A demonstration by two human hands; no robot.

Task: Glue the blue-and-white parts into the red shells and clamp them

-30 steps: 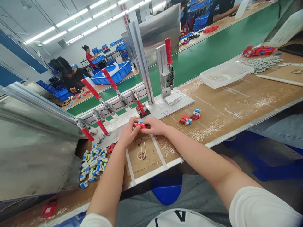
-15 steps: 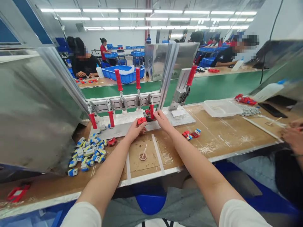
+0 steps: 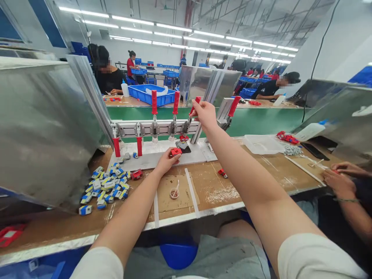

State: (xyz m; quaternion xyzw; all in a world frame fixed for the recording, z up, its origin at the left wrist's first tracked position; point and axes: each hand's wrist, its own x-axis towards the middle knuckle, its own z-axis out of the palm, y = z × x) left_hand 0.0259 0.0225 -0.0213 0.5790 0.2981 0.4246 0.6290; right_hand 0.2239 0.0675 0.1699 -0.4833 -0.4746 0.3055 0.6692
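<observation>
My left hand (image 3: 166,160) holds a small red part (image 3: 176,152) at the front edge of the metal jig plate (image 3: 151,158). My right hand (image 3: 204,113) is raised and grips the red handle of a toggle clamp (image 3: 195,105), which stands lifted. Under that clamp lies a dark seat with a red part (image 3: 183,138) in it. Two more clamps with red handles (image 3: 154,102) stand upright to the left on the rail (image 3: 145,128). Two lowered red handles (image 3: 116,146) sit further left.
A heap of several blue, white and yellow parts (image 3: 105,187) lies at the left by a steel panel (image 3: 43,128). A small cup with sticks (image 3: 174,192) sits in a taped square. A clear tray (image 3: 260,143) stands right. Another person's hands (image 3: 340,176) work at far right.
My right hand let go of the small red part, reached to the clamp and swung its red handle up. My left hand kept the part near the plate. The view tilted upward.
</observation>
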